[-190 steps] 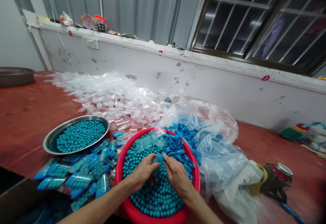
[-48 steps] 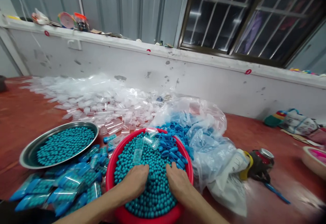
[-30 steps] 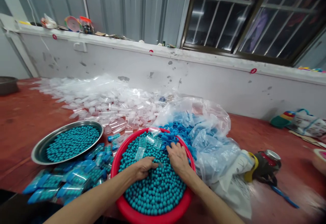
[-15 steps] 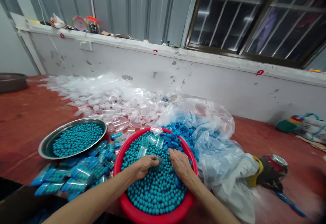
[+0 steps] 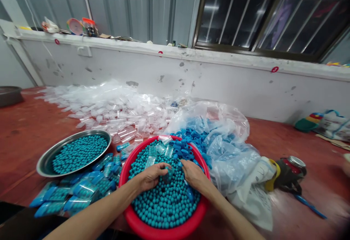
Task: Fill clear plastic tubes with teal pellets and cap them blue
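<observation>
A red basin (image 5: 201, 216) full of teal beads (image 5: 164, 211) stands in front of me. Blue plastic caps (image 5: 183, 149) lie at its back right, and a few clear sleeves (image 5: 150, 161) rest on the beads at the back left. Over the middle of the beads, my left hand (image 5: 154, 176) pinches a clear sleeve that looks to have beads in it. Close by on the right, my right hand (image 5: 193, 174) has its fingers closed on a small blue cap, partly hidden by the fingertips.
A metal dish (image 5: 46, 170) of teal beads stands left, above filled packets (image 5: 82, 196). Clear sleeves (image 5: 109, 105) are heaped behind. A plastic bag (image 5: 232, 163) with blue caps lies right of the basin, near a red jar (image 5: 292, 167). At the far right edge is a blurred shape.
The view has shifted slightly. My left hand has lifted a clear sleeve into view above the beads, and a blue cap now shows at my right fingertips.
</observation>
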A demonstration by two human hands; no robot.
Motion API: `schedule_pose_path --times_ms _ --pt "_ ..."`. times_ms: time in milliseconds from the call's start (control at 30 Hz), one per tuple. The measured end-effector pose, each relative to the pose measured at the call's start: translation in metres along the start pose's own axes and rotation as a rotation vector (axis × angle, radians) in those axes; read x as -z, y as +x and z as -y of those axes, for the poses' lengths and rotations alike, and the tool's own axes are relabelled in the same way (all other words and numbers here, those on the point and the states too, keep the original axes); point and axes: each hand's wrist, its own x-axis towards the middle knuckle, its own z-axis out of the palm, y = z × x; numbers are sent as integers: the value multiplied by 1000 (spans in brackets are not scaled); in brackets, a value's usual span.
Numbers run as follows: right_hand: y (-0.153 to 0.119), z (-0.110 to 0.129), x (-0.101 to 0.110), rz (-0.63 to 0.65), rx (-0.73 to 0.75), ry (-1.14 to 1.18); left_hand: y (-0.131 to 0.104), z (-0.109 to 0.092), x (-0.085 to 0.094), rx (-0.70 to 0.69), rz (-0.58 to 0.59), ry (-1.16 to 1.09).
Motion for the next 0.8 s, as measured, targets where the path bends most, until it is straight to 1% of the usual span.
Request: schedule_pose_path --times_ms 167,333,400,467,567,667,800 --pt "-1 5 9 -22 -3 67 0 -2 -2 6 -46 88" --pt "4 13 14 -30 44 126 4 0 -3 -7 -131 189" --pt "5 14 12 -38 18 116 6 0 -4 2 -186 252" --pt "6 13 9 -42 -41 91 9 -1 -5 27 -248 332" --pt "10 11 4 1 -73 92 16 -2 -10 72 -313 428" --pt "15 9 4 44 -14 175 18 -4 -16 103 -320 440" --pt "14 7 9 26 36 295 8 -9 -21 111 -254 350"
